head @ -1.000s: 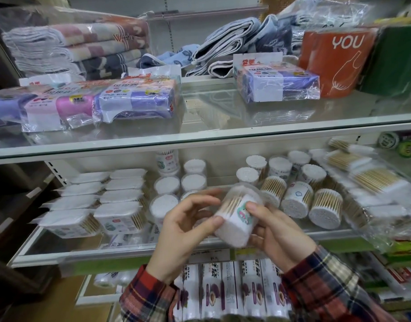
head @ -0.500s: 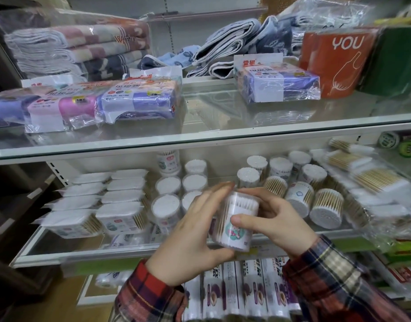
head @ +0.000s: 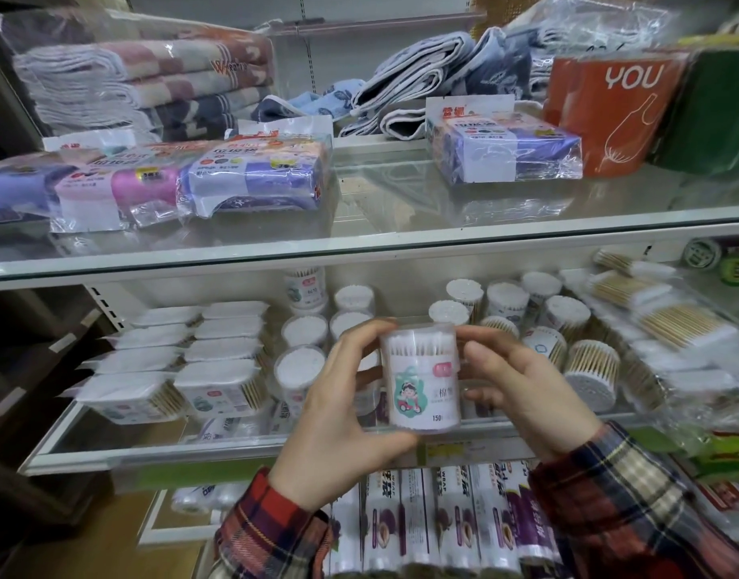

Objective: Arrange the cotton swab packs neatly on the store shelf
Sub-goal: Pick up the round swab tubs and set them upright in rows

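**Swab tub held upright in front of the middle shelf**

Your view hides a good deal: the glass shelf (head: 359, 244) above veils the back row of swab packs, and the packs at far right are blurred inside crinkled plastic (head: 672, 328), too smeared to count.

On the left of the middle shelf (head: 109, 449) you have eight flat packs (head: 217, 386), in two columns of four. Beside them stand round tubs (head: 299, 365) with white tops, about six, though your left hand covers part of that group.

Your left hand (head: 334, 415) grips the tub (head: 420, 378) from the left, thumb under its base and fingers curled round the side. The tub is upright, a clear cylinder, white swab tips showing at its top, with a label bearing a cartoon figure in green. It hangs in front of the shelf, touching nothing but your hands. Your right hand (head: 522, 394) holds its other side, fingers curled.

Right of it lie tipped tubs (head: 591, 369), wooden sticks showing; the count is unclear.
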The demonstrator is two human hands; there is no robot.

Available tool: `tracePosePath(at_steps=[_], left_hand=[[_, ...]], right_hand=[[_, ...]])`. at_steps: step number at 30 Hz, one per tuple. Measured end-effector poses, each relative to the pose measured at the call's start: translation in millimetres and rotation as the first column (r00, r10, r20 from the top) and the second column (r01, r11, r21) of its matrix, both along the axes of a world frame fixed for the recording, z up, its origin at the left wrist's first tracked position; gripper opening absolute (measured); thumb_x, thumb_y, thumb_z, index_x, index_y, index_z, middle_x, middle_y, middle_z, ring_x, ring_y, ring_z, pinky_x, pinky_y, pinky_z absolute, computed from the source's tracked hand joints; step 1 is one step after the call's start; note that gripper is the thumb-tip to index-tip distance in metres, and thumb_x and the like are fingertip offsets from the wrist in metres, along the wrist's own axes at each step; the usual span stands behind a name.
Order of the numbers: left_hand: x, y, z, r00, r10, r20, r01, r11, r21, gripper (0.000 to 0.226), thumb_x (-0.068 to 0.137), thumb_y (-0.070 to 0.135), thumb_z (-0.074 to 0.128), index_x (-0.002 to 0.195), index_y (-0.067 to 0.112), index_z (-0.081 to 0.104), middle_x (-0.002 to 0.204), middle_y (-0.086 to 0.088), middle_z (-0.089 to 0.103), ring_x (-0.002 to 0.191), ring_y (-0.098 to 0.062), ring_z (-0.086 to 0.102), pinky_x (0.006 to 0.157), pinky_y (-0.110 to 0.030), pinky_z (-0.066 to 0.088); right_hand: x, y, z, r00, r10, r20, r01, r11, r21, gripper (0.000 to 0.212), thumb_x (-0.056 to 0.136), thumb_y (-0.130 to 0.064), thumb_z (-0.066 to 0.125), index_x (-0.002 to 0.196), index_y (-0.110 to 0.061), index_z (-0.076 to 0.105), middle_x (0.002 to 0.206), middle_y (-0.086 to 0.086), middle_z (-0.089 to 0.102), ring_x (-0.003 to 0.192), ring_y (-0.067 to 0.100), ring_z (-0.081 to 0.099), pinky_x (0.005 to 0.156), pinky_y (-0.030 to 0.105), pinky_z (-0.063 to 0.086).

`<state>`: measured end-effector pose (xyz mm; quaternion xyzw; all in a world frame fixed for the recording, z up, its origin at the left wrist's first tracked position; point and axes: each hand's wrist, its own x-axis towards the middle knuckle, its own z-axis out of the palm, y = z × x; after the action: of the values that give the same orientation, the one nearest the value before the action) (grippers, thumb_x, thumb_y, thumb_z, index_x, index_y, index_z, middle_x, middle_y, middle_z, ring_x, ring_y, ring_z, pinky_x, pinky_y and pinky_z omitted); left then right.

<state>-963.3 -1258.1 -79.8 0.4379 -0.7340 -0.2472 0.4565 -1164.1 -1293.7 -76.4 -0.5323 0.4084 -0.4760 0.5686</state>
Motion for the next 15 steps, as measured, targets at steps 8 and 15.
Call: tracePosePath(at_steps=[8,15], left_hand=[[-6.5,-4.2,-10.0,0.996,-0.063,-0.059,0.063,0.998,-0.008,0.086,0.067,0.005,0.080,0.134,0.035,0.036,0.153,0.018,0.030,0.139,-0.008,0.037,0.109,-0.035,0.041],[-8.6,-15.4,-15.3,0.999,-0.004,0.051,0.002,0.999,0.033,0.089,0.070,0.025,0.078,0.142,0.042,0.030,0.145,0.015,0.033,0.133,-0.006,0.041,0.108,-0.033,0.042]], right_hand=[[-1.5,4.2,-13.7,0.976,0.211,0.054,-0.214,0.975,0.067,0.092,0.045,-0.044,0.091,0.123,-0.014,0.051,0.113,0.009,0.070,0.107,0.024,0.066,0.086,0.034,0.054],[-3.5,-12.5,-5.6,0.979,0.155,-0.135,-0.153,0.988,0.025,0.072,0.056,-0.014,0.088,0.117,-0.022,0.053,0.098,0.001,0.075,0.087,0.015,0.071,0.063,0.020,0.054]])
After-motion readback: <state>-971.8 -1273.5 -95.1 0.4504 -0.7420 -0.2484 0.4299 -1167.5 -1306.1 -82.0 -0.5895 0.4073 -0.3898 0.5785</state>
